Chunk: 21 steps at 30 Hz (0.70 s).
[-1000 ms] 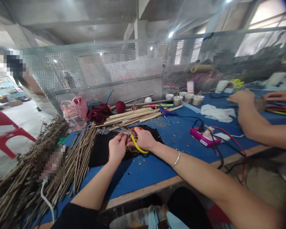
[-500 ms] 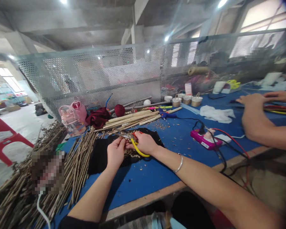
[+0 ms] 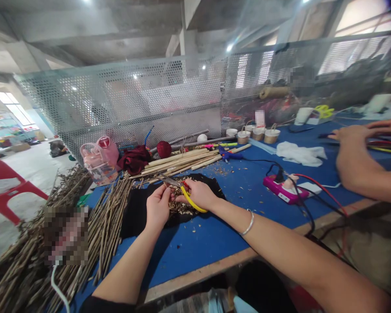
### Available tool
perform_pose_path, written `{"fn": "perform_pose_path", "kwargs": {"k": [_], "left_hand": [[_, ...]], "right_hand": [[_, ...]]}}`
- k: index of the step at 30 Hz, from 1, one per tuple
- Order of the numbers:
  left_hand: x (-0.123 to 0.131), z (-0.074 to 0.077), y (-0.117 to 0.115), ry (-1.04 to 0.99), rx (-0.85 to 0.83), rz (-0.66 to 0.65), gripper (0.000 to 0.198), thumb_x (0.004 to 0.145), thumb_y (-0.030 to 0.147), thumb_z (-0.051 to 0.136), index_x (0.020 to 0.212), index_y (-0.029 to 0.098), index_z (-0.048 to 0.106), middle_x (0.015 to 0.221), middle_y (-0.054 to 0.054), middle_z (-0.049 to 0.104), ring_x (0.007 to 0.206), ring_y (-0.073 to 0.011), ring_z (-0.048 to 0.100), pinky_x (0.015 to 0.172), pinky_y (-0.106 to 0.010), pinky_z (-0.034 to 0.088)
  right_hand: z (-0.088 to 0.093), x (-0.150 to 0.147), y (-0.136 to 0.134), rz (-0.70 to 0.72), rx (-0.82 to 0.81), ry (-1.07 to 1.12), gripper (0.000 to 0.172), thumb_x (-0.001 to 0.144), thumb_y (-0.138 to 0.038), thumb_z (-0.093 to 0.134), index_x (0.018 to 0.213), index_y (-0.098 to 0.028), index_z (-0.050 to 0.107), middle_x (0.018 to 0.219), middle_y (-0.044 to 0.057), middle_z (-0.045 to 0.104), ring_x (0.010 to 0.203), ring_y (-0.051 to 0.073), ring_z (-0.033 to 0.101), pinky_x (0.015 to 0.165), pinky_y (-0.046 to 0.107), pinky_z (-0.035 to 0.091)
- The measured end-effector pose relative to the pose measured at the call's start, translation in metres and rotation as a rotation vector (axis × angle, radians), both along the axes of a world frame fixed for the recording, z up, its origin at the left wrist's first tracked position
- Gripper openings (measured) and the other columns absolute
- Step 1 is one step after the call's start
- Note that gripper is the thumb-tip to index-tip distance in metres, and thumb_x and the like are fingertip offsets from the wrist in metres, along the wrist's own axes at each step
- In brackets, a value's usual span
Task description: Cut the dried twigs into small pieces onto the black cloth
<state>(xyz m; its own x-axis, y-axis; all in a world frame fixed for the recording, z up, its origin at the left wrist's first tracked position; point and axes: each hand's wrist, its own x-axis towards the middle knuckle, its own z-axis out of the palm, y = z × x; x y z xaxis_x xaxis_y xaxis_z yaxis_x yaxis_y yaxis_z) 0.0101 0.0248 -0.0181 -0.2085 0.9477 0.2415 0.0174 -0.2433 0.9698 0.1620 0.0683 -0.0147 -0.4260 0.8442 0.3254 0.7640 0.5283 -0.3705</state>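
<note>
Scissors (image 3: 186,196) — handles in right hand (image 3: 199,194), blades just beyond left fingertips (image 3: 166,194).

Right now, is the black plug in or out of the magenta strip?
In: the black plug sits against the magenta strip, no gap visible. Whether power is on, can't tell.

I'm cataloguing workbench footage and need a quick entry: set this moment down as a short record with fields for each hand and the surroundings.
Right hand: grips yellow-handled scissors
Left hand: fingers bunched near the blades; what they hold is unclear
Under hands: black cloth with brown scraps, on a blue tabletop
Left side: dry twigs
Beyond: pale sticks, dark red ball, blue glue gun
Right side: purple power strip, co-worker's hand
</note>
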Motion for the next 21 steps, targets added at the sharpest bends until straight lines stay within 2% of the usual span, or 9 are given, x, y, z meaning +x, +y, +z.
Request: {"fn": "perform_pose_path", "kwargs": {"k": [5, 8, 14, 17, 21], "left_hand": [[0.001, -0.003, 0.001, -0.078, -0.043, -0.06, 0.03, 0.075, 0.039, 0.056, 0.09, 0.014, 0.064, 0.085, -0.006, 0.068, 0.066, -0.0131, 0.06, 0.064, -0.025, 0.049], [0.002, -0.004, -0.001, -0.025, -0.055, -0.061, 0.029, 0.075, 0.04, 0.055, 0.085, 0.014, 0.064, 0.08, -0.006, 0.068, 0.064, -0.014, 0.06, 0.062, -0.025, 0.049], [0.007, 0.0, -0.008, 0.128, -0.039, -0.028, 0.03, 0.078, 0.039, 0.05, 0.082, 0.013, 0.064, 0.074, -0.007, 0.068, 0.064, -0.0165, 0.062, 0.062, -0.026, 0.048], [0.008, 0.003, -0.011, 0.235, 0.001, 0.022, 0.028, 0.08, 0.037, 0.049, 0.076, 0.014, 0.066, 0.075, -0.007, 0.068, 0.068, -0.0171, 0.062, 0.066, -0.026, 0.047], [0.008, 0.006, -0.014, 0.311, 0.01, 0.084, 0.028, 0.081, 0.036, 0.047, 0.077, 0.015, 0.065, 0.072, -0.005, 0.068, 0.066, -0.0163, 0.061, 0.062, -0.024, 0.045]], "right_hand": [[0.005, -0.001, -0.006, 0.034, 0.067, -0.001, 0.059, 0.061, -0.066, 0.06, 0.091, -0.017, 0.047, 0.081, 0.004, 0.059, 0.073, 0.019, 0.057, 0.06, 0.025, 0.035], [0.007, -0.002, -0.008, 0.057, 0.135, -0.013, 0.061, 0.058, -0.067, 0.061, 0.089, -0.016, 0.047, 0.085, 0.007, 0.057, 0.077, 0.02, 0.055, 0.065, 0.028, 0.037], [0.007, -0.003, -0.008, 0.051, 0.171, -0.035, 0.067, 0.056, -0.071, 0.058, 0.091, -0.015, 0.046, 0.09, 0.009, 0.056, 0.081, 0.022, 0.054, 0.069, 0.032, 0.038], [0.007, -0.003, -0.009, 0.059, 0.138, -0.043, 0.065, 0.058, -0.072, 0.056, 0.089, -0.016, 0.045, 0.085, 0.009, 0.058, 0.076, 0.021, 0.056, 0.065, 0.03, 0.038], [0.006, -0.003, -0.01, 0.024, 0.047, -0.075, 0.063, 0.061, -0.072, 0.054, 0.091, -0.017, 0.045, 0.076, 0.006, 0.06, 0.069, 0.021, 0.06, 0.058, 0.027, 0.036]]}}
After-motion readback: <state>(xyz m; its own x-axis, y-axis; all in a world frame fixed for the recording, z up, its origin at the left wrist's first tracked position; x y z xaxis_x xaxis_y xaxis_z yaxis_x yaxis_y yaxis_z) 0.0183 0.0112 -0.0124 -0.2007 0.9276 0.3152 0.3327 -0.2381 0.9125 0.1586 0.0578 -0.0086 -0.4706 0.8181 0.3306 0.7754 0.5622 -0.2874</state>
